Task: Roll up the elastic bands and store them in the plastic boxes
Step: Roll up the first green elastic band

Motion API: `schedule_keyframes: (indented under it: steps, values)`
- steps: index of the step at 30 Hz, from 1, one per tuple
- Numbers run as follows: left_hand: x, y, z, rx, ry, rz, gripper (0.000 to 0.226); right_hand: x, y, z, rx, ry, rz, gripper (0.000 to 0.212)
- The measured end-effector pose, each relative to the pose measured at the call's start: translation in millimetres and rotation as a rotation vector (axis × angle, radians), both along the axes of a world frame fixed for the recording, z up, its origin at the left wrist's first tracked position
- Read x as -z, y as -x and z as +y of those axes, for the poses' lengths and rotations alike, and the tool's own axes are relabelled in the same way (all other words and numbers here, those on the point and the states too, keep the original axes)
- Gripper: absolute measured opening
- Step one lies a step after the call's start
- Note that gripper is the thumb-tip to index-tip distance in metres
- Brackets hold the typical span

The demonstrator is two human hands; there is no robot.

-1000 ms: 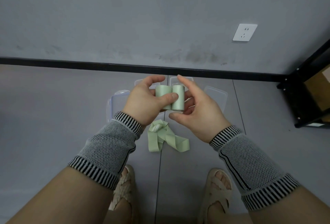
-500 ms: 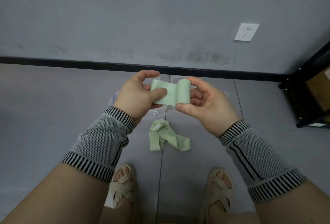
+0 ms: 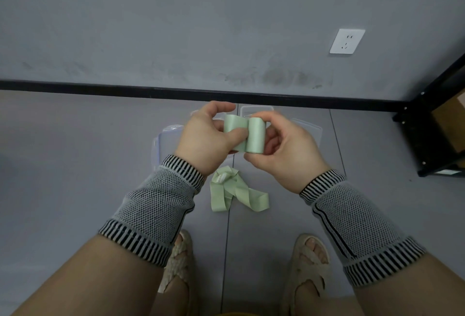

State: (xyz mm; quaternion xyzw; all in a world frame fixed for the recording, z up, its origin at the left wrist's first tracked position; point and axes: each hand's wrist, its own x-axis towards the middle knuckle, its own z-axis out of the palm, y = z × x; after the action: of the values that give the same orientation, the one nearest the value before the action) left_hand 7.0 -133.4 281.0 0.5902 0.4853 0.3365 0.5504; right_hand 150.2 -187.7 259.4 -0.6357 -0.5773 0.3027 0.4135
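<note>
My left hand pinched the free tail of the pale green elastic band taut while my right hand gripped its roll, above the far clear plastic boxes.

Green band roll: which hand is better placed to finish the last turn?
Probably the right hand: its fingers already wrap the green band roll. The left hand only pinches the short loose end, so it suits feeding tension.
</note>
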Motion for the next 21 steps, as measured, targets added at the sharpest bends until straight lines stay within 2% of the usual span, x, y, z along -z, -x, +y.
schedule_keyframes:
  steps: [6,10,15,21]
  values:
    - [0.3,-4.2,-4.7,0.029,0.016,0.020,0.051,-0.1,-0.1,-1.7,0.002,-0.015,-0.101,0.050]
    - [0.0,-2.4,-3.0,0.018,0.061,-0.038,0.046,-1.7,0.3,-1.4,-0.029,0.011,-0.046,0.074]
    - [0.6,1.3,-1.3,0.039,0.103,-0.054,0.040,0.3,-3.5,-1.3,-0.063,0.020,0.024,0.055]
    - [-3.0,10.6,5.5,-0.033,0.130,-0.060,0.026,-1.6,-10.2,-0.7,-0.105,0.008,0.183,0.056]
